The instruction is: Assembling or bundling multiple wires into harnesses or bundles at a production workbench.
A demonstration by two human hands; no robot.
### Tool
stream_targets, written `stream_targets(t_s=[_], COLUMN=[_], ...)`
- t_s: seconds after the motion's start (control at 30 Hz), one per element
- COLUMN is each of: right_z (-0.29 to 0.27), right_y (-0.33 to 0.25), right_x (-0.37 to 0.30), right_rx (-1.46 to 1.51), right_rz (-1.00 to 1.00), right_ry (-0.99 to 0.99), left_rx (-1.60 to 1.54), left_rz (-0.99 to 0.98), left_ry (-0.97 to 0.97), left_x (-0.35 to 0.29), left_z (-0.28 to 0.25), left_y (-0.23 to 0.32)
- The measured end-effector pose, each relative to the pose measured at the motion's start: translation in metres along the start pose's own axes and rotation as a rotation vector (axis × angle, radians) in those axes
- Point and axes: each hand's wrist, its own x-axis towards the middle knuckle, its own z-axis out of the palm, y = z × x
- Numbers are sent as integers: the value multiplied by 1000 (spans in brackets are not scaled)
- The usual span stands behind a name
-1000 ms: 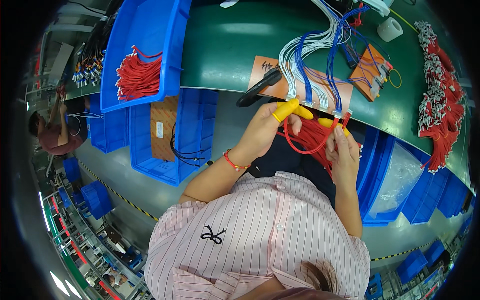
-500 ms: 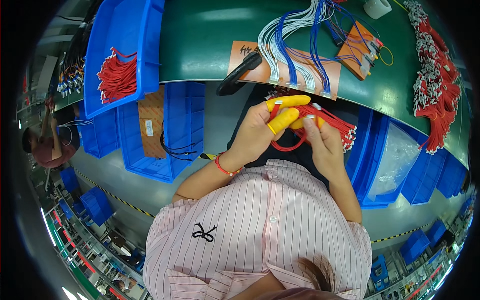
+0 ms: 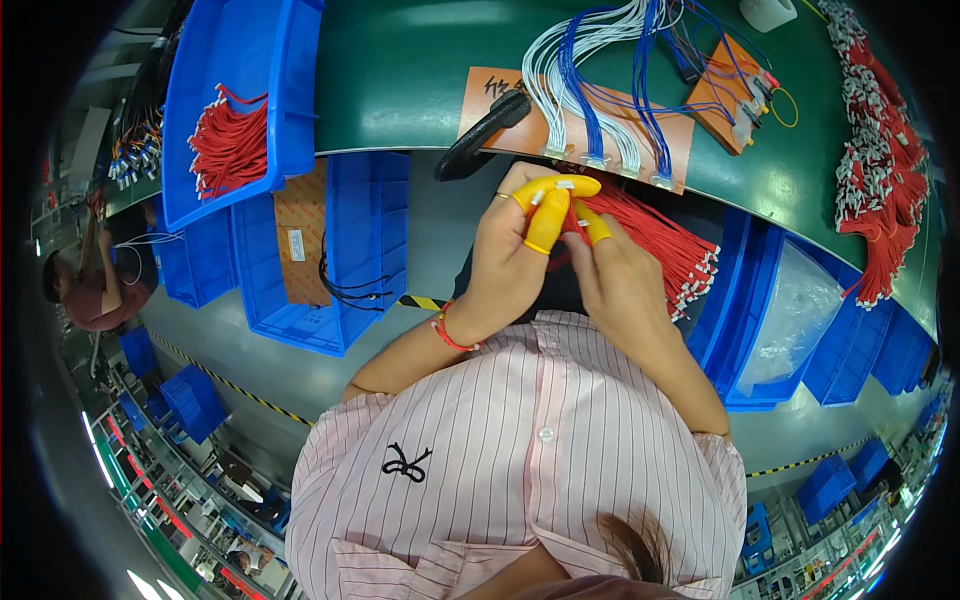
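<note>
We pinch one red wire [image 3: 572, 208] between the yellow-capped fingertips of the left hand [image 3: 512, 240] and right hand [image 3: 615, 280], both closed on it, above the red wire bundle [image 3: 660, 245] in our lap; we draw it straight, avoiding kinks.

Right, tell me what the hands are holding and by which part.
Both hands, left hand and right hand, pinch the bundle of red wires at its near end, between yellow-capped fingertips. The exact grip point is hidden.
</note>
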Motion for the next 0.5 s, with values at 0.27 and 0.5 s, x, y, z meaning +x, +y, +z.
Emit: stream_targets(t_s=[0.27,0.5], right_z=[-17,-23], right_y=[25,49], right_x=[-3,2], right_rx=[756,1585], right_rz=[231,283], right_ry=[-520,-918], left_rx=[-800,-931], left_rz=[-442,-485], left_ry=[-332,-385], left_x=[5,5], left_z=[-13,-25], left_y=[8,2])
